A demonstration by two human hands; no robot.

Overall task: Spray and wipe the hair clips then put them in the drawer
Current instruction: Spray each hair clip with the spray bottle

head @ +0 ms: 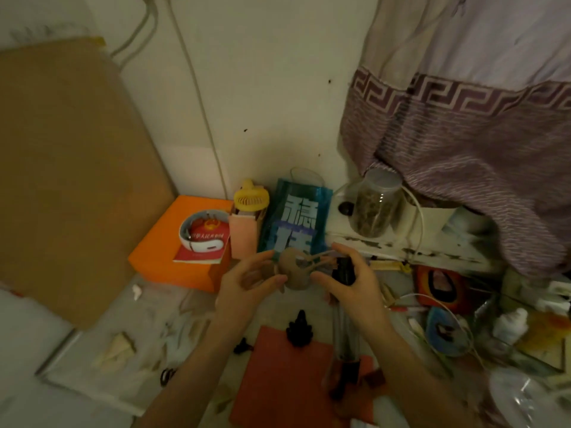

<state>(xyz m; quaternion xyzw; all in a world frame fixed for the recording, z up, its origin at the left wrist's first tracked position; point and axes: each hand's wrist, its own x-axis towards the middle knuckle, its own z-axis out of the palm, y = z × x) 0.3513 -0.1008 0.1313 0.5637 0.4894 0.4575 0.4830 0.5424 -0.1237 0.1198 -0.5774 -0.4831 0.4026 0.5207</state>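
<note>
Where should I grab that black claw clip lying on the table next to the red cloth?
Probably by its rounded back, coming straight down from above. The black claw clip lies free at the red cloth's far edge, its dark prongs splayed sideways, so pinching across the body should avoid the teeth. Blur hides finer detail.

A cluttered tabletop [148, 307] bears an orange box [173, 251], a red cloth [287, 375] and black hair clips [299, 332].
</note>
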